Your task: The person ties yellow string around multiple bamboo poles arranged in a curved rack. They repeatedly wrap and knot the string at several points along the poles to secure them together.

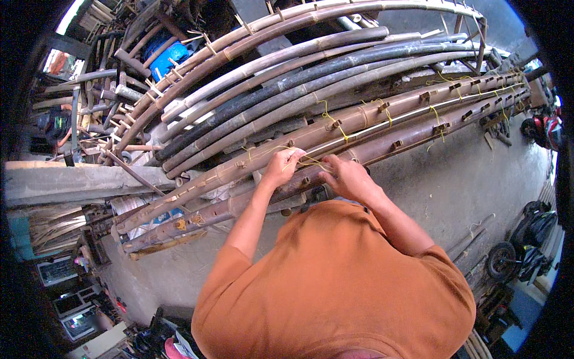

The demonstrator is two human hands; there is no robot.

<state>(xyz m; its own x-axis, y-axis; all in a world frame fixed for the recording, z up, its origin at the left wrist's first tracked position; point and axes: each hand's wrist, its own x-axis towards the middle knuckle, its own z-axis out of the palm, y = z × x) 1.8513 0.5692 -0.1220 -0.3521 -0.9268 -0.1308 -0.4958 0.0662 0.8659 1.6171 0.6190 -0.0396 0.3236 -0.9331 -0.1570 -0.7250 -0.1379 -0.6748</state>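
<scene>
Two long brown bamboo poles run side by side before me, a far pole and a near pole, both fitted with short wooden pegs. A thin pale rod lies between them to the right. Over the gap, my left hand pinches a thin yellow cord, its fingertips closed. My right hand, just to the right above the near pole, has curled fingers around the same cord. More yellow cord ties loop around pegs farther right, with loose ends sticking up.
Beyond lie several dark and grey bamboo poles and a curved ladder-like bamboo frame. Offcuts and a blue bag crowd the far left. A concrete ledge stands left. A motorcycle is at right, on the concrete floor.
</scene>
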